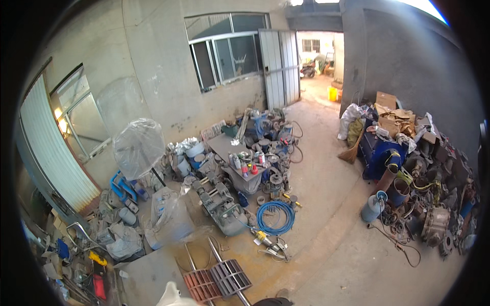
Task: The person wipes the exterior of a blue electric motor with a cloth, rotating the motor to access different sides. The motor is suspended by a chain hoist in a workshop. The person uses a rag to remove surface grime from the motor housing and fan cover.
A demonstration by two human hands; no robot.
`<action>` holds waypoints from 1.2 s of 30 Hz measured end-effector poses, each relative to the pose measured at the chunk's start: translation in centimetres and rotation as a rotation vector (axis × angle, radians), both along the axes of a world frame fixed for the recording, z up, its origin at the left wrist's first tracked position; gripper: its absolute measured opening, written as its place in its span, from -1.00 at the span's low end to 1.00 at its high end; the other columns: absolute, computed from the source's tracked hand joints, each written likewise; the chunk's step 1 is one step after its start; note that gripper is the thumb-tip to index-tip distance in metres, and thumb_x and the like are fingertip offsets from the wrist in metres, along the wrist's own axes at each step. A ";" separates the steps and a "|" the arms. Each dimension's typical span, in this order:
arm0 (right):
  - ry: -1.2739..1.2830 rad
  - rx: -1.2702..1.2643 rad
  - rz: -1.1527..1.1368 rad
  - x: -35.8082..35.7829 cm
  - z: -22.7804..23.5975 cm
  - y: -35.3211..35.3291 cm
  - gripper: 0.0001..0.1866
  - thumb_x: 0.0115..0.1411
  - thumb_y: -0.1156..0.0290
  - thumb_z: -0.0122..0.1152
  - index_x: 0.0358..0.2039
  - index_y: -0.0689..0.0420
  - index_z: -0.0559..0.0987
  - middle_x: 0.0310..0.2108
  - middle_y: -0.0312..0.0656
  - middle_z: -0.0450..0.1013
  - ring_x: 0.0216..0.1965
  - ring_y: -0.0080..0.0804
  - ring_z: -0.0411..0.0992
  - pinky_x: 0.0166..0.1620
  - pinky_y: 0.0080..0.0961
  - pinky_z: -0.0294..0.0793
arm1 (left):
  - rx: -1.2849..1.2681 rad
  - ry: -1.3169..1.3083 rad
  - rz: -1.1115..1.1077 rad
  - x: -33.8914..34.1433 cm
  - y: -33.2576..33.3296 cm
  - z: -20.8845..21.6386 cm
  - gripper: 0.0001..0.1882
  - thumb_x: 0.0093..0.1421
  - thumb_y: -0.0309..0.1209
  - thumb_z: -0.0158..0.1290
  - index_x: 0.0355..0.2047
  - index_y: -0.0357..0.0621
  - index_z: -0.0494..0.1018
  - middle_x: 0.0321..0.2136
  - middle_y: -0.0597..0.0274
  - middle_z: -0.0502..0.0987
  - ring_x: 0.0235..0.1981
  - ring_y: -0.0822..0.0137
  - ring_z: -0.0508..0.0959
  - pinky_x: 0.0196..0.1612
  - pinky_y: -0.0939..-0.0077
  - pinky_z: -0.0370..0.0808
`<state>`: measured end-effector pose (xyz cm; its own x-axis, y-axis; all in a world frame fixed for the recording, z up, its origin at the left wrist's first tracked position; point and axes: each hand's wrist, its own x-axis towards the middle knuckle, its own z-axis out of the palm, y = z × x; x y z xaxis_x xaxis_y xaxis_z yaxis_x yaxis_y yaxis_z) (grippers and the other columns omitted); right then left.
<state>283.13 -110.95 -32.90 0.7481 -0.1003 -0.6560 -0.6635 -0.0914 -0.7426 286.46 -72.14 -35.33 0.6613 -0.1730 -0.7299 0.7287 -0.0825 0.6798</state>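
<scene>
Neither of my hands can be made out. At the lower edge shows a pale, whitish shape (173, 297); I cannot tell whether it is a glove or something else. Right beside it, two slatted cylindrical rotors on long steel shafts lie on the floor: a rusty brown rotor (202, 285) and a dark grey rotor (231, 277). A dark rounded shape (273, 302), too cut off to name, also touches the lower edge. Farther ahead lie a yellow-and-grey power tool (268, 241) and a coiled blue hose (275, 218).
A low table (224, 148) with several spray cans stands amid machine parts. A greasy motor unit (219, 206) sits before it. On the right, a blue gas cylinder (373, 206) stands by a heap of metal parts (436, 224). A metal door (280, 66) stands open at the back.
</scene>
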 end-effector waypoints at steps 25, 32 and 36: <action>0.001 -0.115 0.227 73.8 5.6 -29.1 -0.23 0.44 -0.05 0.08 0.50 0.17 0.36 0.43 0.00 0.39 0.40 -0.32 0.34 0.41 -0.37 0.30 | 0.154 0.534 0.319 55.0 -20.7 3.9 -0.07 0.48 0.32 -0.08 0.65 0.12 0.00 0.59 -0.07 0.12 0.57 0.02 0.20 0.55 0.00 0.15; 0.091 -0.214 0.143 86.4 8.3 -32.9 -0.27 0.45 0.01 0.12 0.49 0.16 0.38 0.41 0.00 0.41 0.38 -0.34 0.36 0.39 -0.39 0.32 | 0.162 0.238 -0.139 81.5 -22.7 10.0 -0.13 0.55 0.28 -0.17 0.67 0.18 -0.06 0.60 -0.02 0.11 0.63 -0.02 0.01 0.59 -0.06 0.00; 0.130 -0.223 0.087 96.1 11.0 -32.8 -0.29 0.45 0.04 0.14 0.49 0.15 0.40 0.40 0.00 0.42 0.37 -0.35 0.38 0.38 -0.40 0.34 | 0.069 0.093 -0.462 94.3 -23.1 17.1 -0.16 0.57 0.24 -0.16 0.68 0.21 -0.06 0.63 0.11 0.08 0.65 0.14 -0.04 0.61 0.17 -0.07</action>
<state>379.22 -143.78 -21.92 0.6710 -0.1923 -0.7161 -0.7346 -0.3038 -0.6067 380.77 -95.27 -18.20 0.4580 -0.3823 -0.8025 0.6626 -0.4550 0.5949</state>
